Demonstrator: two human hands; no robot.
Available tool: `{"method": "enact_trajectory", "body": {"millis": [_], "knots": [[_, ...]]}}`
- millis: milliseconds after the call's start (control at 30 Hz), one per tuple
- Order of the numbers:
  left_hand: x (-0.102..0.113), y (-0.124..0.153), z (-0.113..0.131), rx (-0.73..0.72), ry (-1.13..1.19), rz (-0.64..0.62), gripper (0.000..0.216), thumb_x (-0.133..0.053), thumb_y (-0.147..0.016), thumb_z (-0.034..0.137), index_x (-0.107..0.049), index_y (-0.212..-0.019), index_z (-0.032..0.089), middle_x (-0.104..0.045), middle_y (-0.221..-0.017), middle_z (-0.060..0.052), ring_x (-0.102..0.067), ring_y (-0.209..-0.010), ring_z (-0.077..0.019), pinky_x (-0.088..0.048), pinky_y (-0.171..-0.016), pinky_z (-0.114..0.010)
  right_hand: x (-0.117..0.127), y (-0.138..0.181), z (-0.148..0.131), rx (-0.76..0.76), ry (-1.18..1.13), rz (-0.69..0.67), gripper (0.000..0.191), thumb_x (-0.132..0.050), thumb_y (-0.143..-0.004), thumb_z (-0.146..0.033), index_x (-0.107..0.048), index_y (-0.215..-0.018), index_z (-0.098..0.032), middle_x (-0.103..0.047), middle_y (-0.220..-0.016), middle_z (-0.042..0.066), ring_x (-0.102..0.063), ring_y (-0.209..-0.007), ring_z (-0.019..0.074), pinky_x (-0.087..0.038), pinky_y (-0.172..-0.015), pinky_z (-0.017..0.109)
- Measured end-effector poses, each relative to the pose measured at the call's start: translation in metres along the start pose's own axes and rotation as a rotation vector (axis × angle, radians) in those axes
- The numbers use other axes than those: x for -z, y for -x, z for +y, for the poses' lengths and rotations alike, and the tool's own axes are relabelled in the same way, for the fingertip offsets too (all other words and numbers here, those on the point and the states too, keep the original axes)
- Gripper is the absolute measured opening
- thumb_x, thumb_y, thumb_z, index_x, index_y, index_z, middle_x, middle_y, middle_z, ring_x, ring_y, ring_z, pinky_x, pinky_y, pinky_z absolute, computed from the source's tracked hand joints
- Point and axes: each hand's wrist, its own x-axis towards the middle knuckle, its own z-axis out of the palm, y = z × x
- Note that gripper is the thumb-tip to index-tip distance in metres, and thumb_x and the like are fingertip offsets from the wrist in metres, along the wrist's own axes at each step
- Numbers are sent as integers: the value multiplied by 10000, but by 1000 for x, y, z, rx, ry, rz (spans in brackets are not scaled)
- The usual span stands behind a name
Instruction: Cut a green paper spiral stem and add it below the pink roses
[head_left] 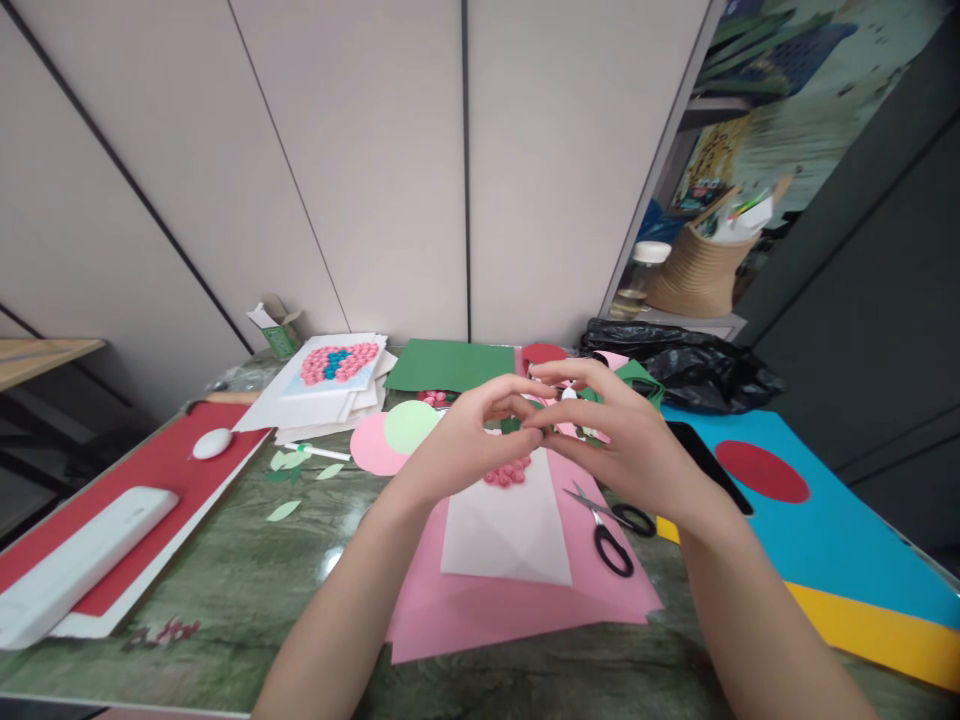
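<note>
My left hand and my right hand meet above a white sheet, fingers curled and fingertips together. What they pinch, if anything, is too small or hidden to make out. Beneath them, pink rolled-paper roses sit on the white sheet, partly covered by my hands. Pink paper lies under that sheet. Just below my right hand rest black-handled scissors, their blades apart.
At the back left, a picture of pink and blue paper roses lies on papers. Green paper is at the back. Left are paper leaves and a long white device. Blue paper, a phone and a black bag are right.
</note>
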Motion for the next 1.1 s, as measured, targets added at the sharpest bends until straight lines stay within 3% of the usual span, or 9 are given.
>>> {"method": "enact_trajectory", "body": {"millis": [167, 400, 900, 1100], "knots": [[0, 0, 1, -11, 36, -13, 328, -564, -797, 159, -552, -1115, 239, -607, -966, -45, -577, -920, -170, -491, -672, -256, -1, 1, 2, -19, 17, 94, 101, -612, -813, -160, -644, -870, -237, -549, -1179, 73, -514, -1116, 223, -464, -890, 404], [0, 0, 1, -8, 91, -42, 311, -607, -794, 214, -554, -1100, 222, -615, -1022, -69, -561, -964, -189, -482, -683, -266, -4, 0, 0, -42, 30, 114, 132, -623, -768, -98, -574, -776, -220, -556, -1154, 62, -521, -1099, 212, -454, -884, 380], [-3, -3, -4, -16, 272, -38, 272, -642, -784, 220, -577, -1048, 205, -598, -900, -30, -573, -814, -123, -461, -679, -240, -7, 0, -2, -48, 28, 146, 214, -652, -713, -45, -562, -773, -229, -550, -1150, 44, -520, -1089, 205, -440, -902, 384], [-3, -2, -4, -21, 289, -45, 283, -654, -769, 205, -582, -1043, 198, -588, -862, -23, -580, -761, -118, -471, -666, -244, -2, 1, -4, -36, -7, 126, 162, -667, -743, -101, -604, -805, -237, -554, -1133, 46, -525, -1083, 201, -461, -881, 367]]}}
